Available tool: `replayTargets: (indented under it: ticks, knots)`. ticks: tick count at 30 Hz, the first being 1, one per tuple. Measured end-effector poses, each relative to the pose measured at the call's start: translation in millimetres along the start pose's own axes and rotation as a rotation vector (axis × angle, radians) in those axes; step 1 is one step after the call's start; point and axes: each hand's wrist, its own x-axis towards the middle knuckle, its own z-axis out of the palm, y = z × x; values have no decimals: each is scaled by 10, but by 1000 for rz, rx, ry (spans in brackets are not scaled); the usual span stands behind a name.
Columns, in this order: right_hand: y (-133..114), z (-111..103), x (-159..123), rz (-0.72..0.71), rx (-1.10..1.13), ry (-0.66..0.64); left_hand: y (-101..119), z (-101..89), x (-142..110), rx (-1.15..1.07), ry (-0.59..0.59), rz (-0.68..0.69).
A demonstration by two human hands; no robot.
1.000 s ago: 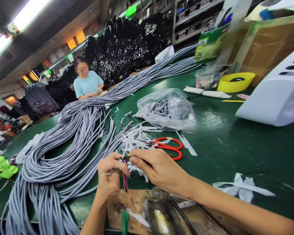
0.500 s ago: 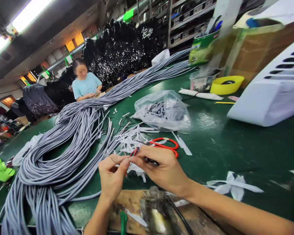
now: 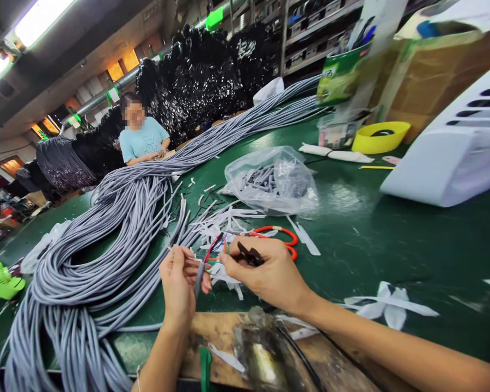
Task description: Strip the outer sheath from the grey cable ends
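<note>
Because the thin coloured cores [image 3: 209, 251] fan out beyond the grey cable [image 3: 199, 277] with no sheath around them, a core could be nicked or bent if the dark tool [image 3: 251, 254] in the right hand [image 3: 269, 275] swung against it. The left hand [image 3: 179, 283] is loosely curled, its fingers about the cable; a slack hold could let the cable rotate, causing the cores to cross. The right hand is wrapped around the tool, thumb and forefinger drawn towards each other beside the cores; whether they pinch a core cannot be determined. Loose white strips [image 3: 232, 220] lie behind the cores and could snag them.

The cable is near the centre of the frame, below mid-height. Its sheath is grey, smooth and nearly upright, leaning slightly to the right at the top. The cores are fine and splayed, red and green among them; their individual ends are too small to inspect.
</note>
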Motion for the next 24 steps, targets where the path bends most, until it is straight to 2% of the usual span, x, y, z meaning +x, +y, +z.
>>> replayTargets:
  ticks: [3, 5, 10, 14, 16, 20, 24]
  knots:
    - [1, 11, -4, -3, -8, 5, 22, -10, 18, -79, 29, 0]
    - [-7, 7, -1, -11, -14, 16, 34, -20, 16, -110, 6, 16]
    - [-38, -21, 0, -102, -54, 11, 19, -32, -6, 53, -208, -17]
    - [-50, -18, -13, -164, -92, 26, 4, -13, -15, 84, -147, 5]
    - [-52, -15, -15, -168, -89, 23, 13, -6, -12, 47, -120, -30]
    - [-46, -23, -11, -118, -81, 11, 41, -5, 2, -22, -63, -106]
    - [-21, -27, -7, -46, -50, 0, 24, 1, -4, -2, -59, -74]
